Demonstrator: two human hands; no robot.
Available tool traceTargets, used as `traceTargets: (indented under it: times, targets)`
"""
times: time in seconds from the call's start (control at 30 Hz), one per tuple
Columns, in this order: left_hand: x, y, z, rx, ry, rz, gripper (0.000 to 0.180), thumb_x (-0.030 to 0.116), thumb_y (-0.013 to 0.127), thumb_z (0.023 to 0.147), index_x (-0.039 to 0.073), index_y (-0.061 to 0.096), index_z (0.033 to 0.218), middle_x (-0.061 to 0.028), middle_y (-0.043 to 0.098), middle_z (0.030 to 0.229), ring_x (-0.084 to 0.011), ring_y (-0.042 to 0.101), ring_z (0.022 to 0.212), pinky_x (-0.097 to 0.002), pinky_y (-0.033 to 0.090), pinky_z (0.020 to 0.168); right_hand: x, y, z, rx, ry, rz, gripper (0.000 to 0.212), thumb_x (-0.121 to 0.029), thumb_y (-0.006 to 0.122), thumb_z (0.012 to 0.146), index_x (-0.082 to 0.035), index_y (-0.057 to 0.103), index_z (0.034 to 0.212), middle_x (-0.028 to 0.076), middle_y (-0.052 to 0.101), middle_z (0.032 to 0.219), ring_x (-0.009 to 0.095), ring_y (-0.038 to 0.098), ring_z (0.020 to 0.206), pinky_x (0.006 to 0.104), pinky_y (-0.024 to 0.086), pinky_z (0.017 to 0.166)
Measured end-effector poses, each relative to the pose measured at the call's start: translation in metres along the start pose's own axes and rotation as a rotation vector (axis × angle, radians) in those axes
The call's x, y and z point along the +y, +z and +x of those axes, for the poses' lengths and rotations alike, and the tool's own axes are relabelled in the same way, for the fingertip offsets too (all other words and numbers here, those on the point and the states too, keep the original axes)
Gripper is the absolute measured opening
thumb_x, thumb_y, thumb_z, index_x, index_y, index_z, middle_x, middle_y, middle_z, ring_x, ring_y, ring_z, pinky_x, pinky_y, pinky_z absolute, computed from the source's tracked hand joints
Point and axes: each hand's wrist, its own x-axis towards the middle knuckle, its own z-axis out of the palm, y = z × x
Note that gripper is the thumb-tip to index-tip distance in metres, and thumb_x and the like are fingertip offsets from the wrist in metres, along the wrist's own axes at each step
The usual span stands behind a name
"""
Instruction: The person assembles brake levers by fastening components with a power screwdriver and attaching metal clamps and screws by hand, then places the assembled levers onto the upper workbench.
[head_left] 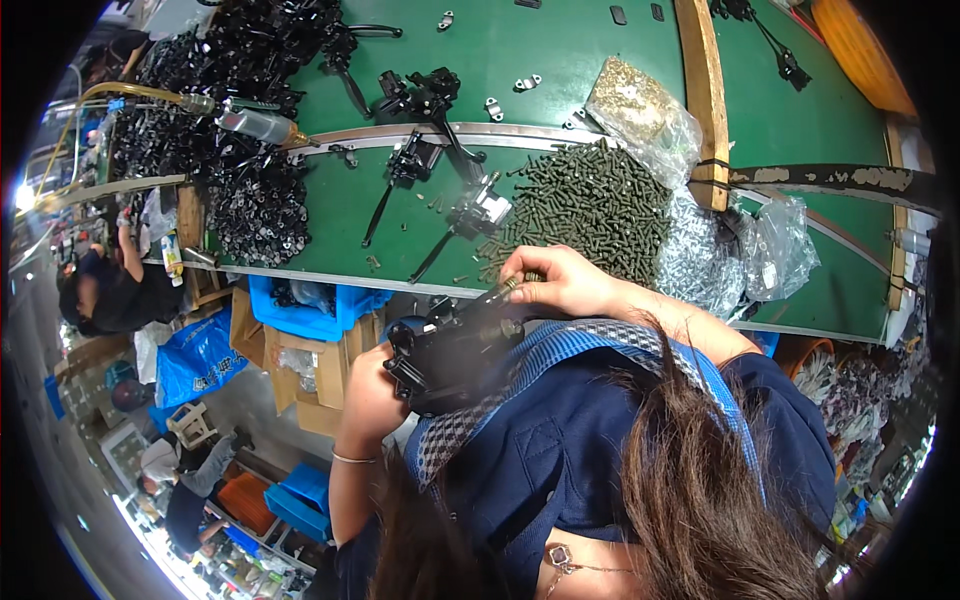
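My left hand [372, 398] is closed around a black lever assembly [440, 368], held in front of my apron below the bench edge; its details are partly smeared. My right hand [565, 282] is at the bench edge, fingers pinched on small dark olive screws [533, 276]; how many cannot be made out. Just beyond that hand lies a heap of the same screws [600, 205]. Left of the heap, a lever assembly with a silvery clamp [485, 208] rests on the green bench [350, 215]. Two more black lever assemblies [425, 97] lie farther back.
A large pile of black lever parts [200, 110] covers the bench's left. An air screwdriver [262, 125] with a yellow hose hangs there. Bags of brass-coloured [632, 95] and silvery [700, 250] hardware flank the screws. A wooden post [703, 90] stands right. Blue bins [315, 318] sit below.
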Motion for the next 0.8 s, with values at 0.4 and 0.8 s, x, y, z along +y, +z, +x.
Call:
traceTargets:
  times: [0.4, 0.8]
  targets:
    - [-0.006, 0.012, -0.006, 0.033, -0.015, -0.097, 0.026, 0.002, 0.060, 0.067, -0.002, 0.063, 0.093, -0.0102, 0.066, 0.089, -0.0218, 0.063, 0.079, -0.0285, 0.049, 0.072, 0.011, -0.004, -0.002, 0.082, 0.248, 0.687, 0.020, -0.008, 0.062, 0.079, -0.003, 0.050, 0.093, 0.002, 0.057, 0.082, 0.007, 0.051, 0.061, 0.0196, 0.038, 0.043]
    - [-0.004, 0.021, 0.000, 0.120, -0.172, 0.335, 0.016, 0.009, 0.057, 0.068, 0.001, 0.062, 0.081, -0.0177, 0.062, 0.081, -0.0353, 0.060, 0.076, -0.0391, 0.048, 0.064, -0.024, -0.001, -0.003, -0.076, 0.277, 0.688, 0.019, -0.026, 0.059, 0.087, -0.008, 0.053, 0.087, -0.002, 0.050, 0.063, 0.002, 0.041, 0.042, 0.0152, 0.032, 0.033]
